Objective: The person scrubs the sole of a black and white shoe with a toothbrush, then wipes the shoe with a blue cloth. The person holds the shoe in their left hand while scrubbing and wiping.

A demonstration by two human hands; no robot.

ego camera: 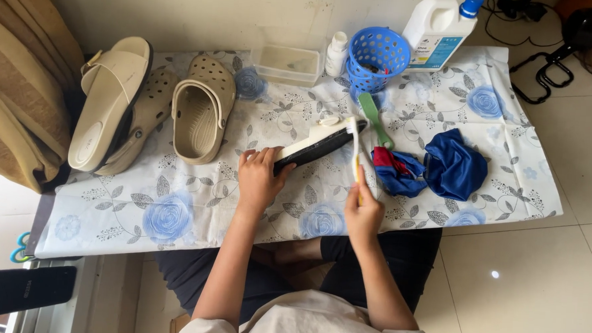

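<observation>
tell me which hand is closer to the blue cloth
Right. The right hand, holding a toothbrush, sits just left of the blue cloth; the left hand grips the sandal farther left.

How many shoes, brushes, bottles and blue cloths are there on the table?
Shoes: 4, a cream slide sandal, two beige clogs, and a black-soled sandal in the left hand
Brushes: 2, toothbrush in the right hand, green brush
Bottles: 2
Blue cloths: 2
Total: 10
</observation>
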